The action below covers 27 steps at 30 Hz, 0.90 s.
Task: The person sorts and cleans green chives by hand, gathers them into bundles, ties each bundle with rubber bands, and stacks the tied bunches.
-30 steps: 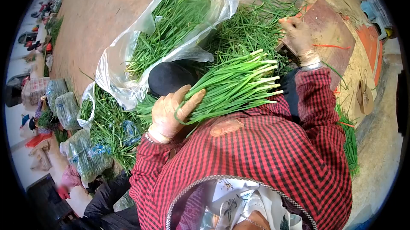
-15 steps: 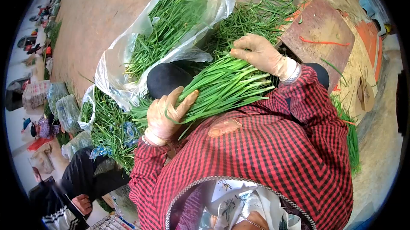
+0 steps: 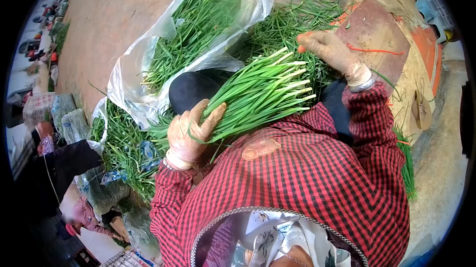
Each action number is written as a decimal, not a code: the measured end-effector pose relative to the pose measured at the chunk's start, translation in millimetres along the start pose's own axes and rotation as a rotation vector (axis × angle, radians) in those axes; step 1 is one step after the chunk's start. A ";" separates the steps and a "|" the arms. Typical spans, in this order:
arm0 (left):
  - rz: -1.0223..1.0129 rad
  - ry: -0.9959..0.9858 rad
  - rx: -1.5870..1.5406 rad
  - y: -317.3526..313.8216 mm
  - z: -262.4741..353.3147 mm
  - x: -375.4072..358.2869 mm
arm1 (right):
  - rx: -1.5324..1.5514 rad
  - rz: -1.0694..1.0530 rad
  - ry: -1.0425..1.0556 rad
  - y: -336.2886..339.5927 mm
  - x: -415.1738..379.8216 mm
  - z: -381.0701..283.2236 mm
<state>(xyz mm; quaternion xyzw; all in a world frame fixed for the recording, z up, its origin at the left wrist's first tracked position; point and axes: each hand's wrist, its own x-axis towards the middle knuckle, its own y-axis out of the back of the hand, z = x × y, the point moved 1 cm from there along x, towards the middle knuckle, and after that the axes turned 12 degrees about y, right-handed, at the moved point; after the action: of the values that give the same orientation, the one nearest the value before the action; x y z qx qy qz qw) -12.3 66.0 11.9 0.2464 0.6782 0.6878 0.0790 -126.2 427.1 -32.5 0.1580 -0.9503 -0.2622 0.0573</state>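
A bunch of green garlic chives (image 3: 263,91) lies slantwise over my lap, its pale cut ends fanned out to the right. My left hand (image 3: 191,130), in a thin pale glove, grips the leafy end of this bunch, thumb across the top. Beyond the pale ends, my gloved right hand (image 3: 333,55) hovers apart from the bunch. Its fingers are stretched out to the left, with orange at the fingertips, and I see nothing held in them. Loose chives (image 3: 277,34) lie on the floor behind this hand.
An open clear plastic bag (image 3: 126,76) full of chives stands ahead of my knee. More chives (image 3: 126,138) lie to the left. A reddish board (image 3: 374,34) with an orange tie (image 3: 374,50) is at the right. Another person's dark sleeve (image 3: 69,163) shows at the left.
My right hand has lifted off the chives and moved right, baring the pale ends. My left hand keeps its grip. At the left, the other person has shifted and reached forward.
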 end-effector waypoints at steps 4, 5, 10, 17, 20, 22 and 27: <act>-0.008 -0.012 0.002 0.9 -0.8 -0.4 | 0.127 -0.206 -0.013 -29.0 3.4 3.6; -0.049 -0.011 0.007 4.8 -0.4 -2.0 | 0.203 -0.181 -0.075 -29.5 4.9 8.2; -0.091 -0.002 0.027 10.7 0.4 -5.3 | 0.085 -0.001 -0.041 -24.5 18.3 5.2; -0.153 -0.041 -0.033 11.1 8.9 -3.0 | 0.144 -0.406 0.089 -62.8 24.3 -22.2; -0.176 0.028 -0.106 10.9 7.0 -8.1 | 0.311 -0.090 0.111 -55.3 24.9 -20.3; -0.187 0.045 -0.139 13.4 9.6 -6.9 | 0.375 0.041 0.119 -47.7 22.2 -18.7; -0.098 0.187 -0.345 3.7 4.2 -13.9 | -0.124 0.170 -0.012 10.5 17.7 22.3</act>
<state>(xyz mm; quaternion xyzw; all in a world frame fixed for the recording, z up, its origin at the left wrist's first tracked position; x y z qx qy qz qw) 2.4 63.3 12.1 0.1312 0.5659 0.8090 0.0899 -150.0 440.5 -45.7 0.0713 -0.9424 -0.3159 0.0833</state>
